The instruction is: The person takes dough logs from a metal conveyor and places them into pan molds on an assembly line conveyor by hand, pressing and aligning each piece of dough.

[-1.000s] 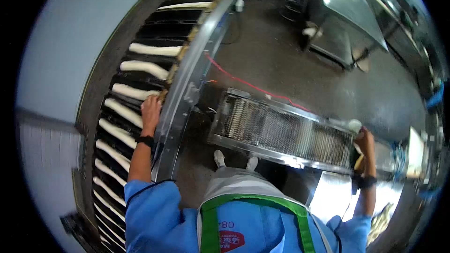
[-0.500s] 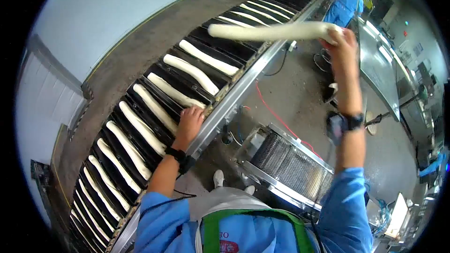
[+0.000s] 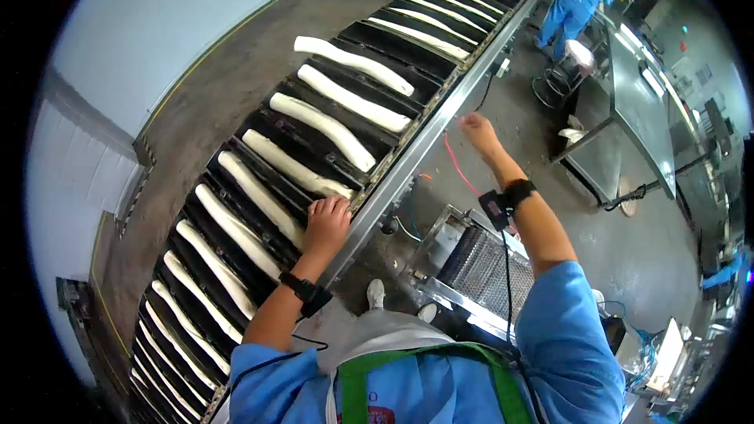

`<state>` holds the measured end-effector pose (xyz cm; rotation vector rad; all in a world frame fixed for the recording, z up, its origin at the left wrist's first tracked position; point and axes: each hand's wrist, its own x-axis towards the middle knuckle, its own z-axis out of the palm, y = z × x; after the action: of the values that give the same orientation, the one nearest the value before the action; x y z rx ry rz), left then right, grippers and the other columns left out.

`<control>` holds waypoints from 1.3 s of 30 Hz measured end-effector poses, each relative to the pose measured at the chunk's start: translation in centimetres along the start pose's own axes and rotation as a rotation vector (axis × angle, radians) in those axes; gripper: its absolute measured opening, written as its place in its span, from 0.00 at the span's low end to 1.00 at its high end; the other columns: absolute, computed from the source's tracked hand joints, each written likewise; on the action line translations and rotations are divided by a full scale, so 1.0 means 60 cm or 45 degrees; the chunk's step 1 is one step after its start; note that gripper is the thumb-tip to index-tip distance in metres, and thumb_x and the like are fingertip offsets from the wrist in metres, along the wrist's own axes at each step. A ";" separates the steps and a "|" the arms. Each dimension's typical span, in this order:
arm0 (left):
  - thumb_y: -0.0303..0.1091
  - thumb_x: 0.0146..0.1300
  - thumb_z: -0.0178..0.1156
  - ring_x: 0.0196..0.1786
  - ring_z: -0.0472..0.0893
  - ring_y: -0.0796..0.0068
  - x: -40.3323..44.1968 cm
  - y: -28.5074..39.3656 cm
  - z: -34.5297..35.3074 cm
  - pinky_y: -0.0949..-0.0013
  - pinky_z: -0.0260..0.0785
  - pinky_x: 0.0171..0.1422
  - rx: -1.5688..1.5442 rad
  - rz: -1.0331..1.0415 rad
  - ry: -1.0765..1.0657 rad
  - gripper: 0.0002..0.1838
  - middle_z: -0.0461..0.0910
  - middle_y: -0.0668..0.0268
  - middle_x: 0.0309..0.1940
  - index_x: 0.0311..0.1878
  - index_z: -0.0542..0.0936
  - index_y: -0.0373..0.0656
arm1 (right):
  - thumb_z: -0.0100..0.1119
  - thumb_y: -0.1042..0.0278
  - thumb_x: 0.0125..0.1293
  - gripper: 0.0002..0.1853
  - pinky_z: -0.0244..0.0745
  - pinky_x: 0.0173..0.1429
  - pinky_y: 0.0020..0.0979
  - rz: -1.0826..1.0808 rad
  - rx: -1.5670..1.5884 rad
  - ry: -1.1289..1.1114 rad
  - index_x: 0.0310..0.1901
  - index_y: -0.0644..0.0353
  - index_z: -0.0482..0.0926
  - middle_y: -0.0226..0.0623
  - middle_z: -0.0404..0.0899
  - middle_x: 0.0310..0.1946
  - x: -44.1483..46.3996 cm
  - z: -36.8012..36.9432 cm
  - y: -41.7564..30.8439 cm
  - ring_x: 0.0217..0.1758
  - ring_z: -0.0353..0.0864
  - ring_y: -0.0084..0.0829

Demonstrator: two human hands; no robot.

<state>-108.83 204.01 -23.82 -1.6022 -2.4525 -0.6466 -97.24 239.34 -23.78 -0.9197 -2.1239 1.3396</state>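
A long row of white dough strips lies crosswise in the black troughs of a conveyor. My left hand rests at the conveyor's near edge, fingers laid over it beside the near end of a dough strip; it grips nothing that I can see. To the right of the metal rail, my right hand hangs in the air with nothing in it, fingers loosely bent. A thick dough strip lies in a trough farther up, its far end jutting past the others.
A metal rail borders the conveyor. Below my right arm stands a machine with a mesh belt. A person in blue works at the far end, near a stool and a steel table.
My right hand has let go of the dough strip, which now lies on the conveyor, and has moved left and down. My left hand stays at the edge, slightly to the right.
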 end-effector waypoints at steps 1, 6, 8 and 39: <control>0.33 0.54 0.47 0.44 0.67 0.66 0.001 0.001 -0.002 0.62 0.52 0.53 -0.002 0.010 -0.012 0.09 0.68 0.65 0.37 0.38 0.70 0.42 | 0.51 0.73 0.50 0.06 0.62 0.32 0.20 -0.061 -0.040 0.001 0.31 0.63 0.72 0.27 0.70 0.24 -0.001 -0.021 0.042 0.29 0.66 0.18; 0.35 0.53 0.49 0.42 0.67 0.64 0.057 -0.014 -0.015 0.59 0.54 0.49 -0.183 -0.166 -0.248 0.09 0.69 0.64 0.36 0.37 0.70 0.44 | 0.50 0.71 0.50 0.09 0.66 0.35 0.28 0.087 -0.404 -0.032 0.34 0.65 0.73 0.39 0.75 0.28 -0.112 -0.161 0.115 0.31 0.73 0.29; 0.36 0.51 0.50 0.40 0.68 0.63 0.133 -0.012 -0.024 0.58 0.55 0.47 -0.099 -0.178 -0.221 0.09 0.70 0.65 0.34 0.35 0.70 0.46 | 0.50 0.71 0.50 0.09 0.66 0.35 0.28 0.126 -0.221 -0.029 0.33 0.65 0.73 0.40 0.75 0.27 -0.167 -0.218 0.174 0.31 0.73 0.29; 0.40 0.52 0.49 0.42 0.74 0.59 0.546 0.079 0.163 0.50 0.53 0.51 0.359 -0.522 -0.781 0.18 0.77 0.59 0.31 0.49 0.64 0.59 | 0.56 0.55 0.46 0.29 0.56 0.53 0.50 1.578 -1.551 -0.002 0.53 0.42 0.60 0.38 0.53 0.56 -0.555 -0.692 0.325 0.60 0.50 0.45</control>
<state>-117.26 237.25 -20.02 -1.3328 -3.1638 0.2042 -40.92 245.32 -25.22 -2.9783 -2.2623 0.1078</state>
